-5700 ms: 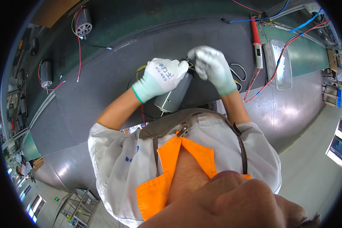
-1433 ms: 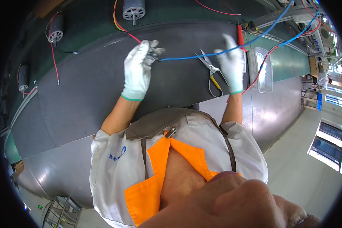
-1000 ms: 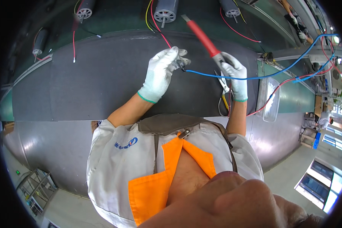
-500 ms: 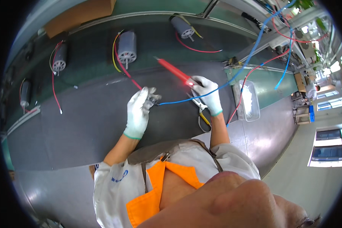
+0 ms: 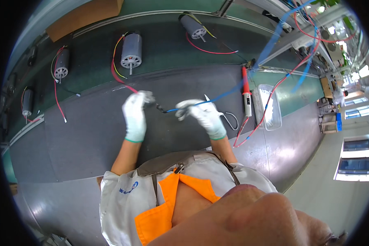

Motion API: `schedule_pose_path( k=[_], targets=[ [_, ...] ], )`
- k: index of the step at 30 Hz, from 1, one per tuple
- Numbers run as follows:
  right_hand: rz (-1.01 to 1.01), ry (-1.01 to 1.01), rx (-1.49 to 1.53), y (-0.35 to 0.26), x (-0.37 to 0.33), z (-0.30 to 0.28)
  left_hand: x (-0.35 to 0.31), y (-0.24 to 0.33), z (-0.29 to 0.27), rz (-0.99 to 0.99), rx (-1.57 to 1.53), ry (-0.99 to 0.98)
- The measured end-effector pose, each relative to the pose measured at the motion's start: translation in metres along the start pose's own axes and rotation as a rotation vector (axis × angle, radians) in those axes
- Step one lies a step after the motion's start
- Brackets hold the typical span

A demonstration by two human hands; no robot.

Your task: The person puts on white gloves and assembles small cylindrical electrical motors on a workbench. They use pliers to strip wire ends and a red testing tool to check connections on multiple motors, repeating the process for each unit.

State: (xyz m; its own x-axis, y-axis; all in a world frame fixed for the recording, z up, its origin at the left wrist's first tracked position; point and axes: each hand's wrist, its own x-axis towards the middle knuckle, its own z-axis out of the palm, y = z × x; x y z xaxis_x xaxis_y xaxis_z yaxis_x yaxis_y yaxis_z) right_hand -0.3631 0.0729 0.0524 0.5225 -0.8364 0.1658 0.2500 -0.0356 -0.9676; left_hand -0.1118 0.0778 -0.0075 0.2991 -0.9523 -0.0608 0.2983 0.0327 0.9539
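My left hand (image 5: 136, 115), in a white glove, is closed with its fingertips on the red wire (image 5: 127, 86) of the large grey motor (image 5: 131, 51). A small dark clip (image 5: 161, 108) lies in the gap between my hands, at the end of a blue cable (image 5: 221, 95). My gloved right hand (image 5: 203, 117) has its fingers curled at that cable, close to the clip; they are slightly blurred. Scissors (image 5: 231, 119) lie partly hidden under the right wrist. A red and silver pen-shaped probe (image 5: 247, 92) with a red cord rests to the right.
Several more grey motors with wires, such as one at the back (image 5: 193, 28) and one at left (image 5: 62, 65), lie beyond the dark mat (image 5: 82, 139). A clear plastic bin (image 5: 270, 107) stands at right. Blue and red cables hang from the frame above.
The probe has left my right hand and lies by the bin. My right hand has moved left to the blue cable. My left hand has shifted left, and the clip now shows apart from it.
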Motion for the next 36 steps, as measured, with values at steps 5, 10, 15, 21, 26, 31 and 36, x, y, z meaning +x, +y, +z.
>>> schedule_pose_path(
  k=[5,10,15,21,26,31,36],
  targets=[
    [0.376,0.621,-0.747,-0.018,-0.005,-0.070,0.012,0.041,-0.138,0.633,1.584,0.815],
    [0.181,0.367,-1.070,-0.002,0.029,-0.107,-0.007,0.032,-0.086,0.704,1.305,0.305],
    [0.074,0.291,-1.790,0.014,0.188,-0.155,0.024,-0.001,0.008,0.883,1.311,-0.357],
    [0.300,0.130,-2.026,0.069,0.277,-0.206,0.068,-0.036,0.036,0.681,1.072,-0.397],
    [0.404,0.497,-1.036,0.066,0.285,-0.260,0.076,-0.042,0.026,0.601,0.918,-0.349],
    [0.256,0.732,0.057,0.086,0.243,-0.261,0.088,-0.050,0.043,0.598,0.809,-0.395],
    [0.407,0.371,-0.075,0.059,0.128,-0.125,0.095,-0.052,0.029,0.666,0.781,-0.174]
  ],
)
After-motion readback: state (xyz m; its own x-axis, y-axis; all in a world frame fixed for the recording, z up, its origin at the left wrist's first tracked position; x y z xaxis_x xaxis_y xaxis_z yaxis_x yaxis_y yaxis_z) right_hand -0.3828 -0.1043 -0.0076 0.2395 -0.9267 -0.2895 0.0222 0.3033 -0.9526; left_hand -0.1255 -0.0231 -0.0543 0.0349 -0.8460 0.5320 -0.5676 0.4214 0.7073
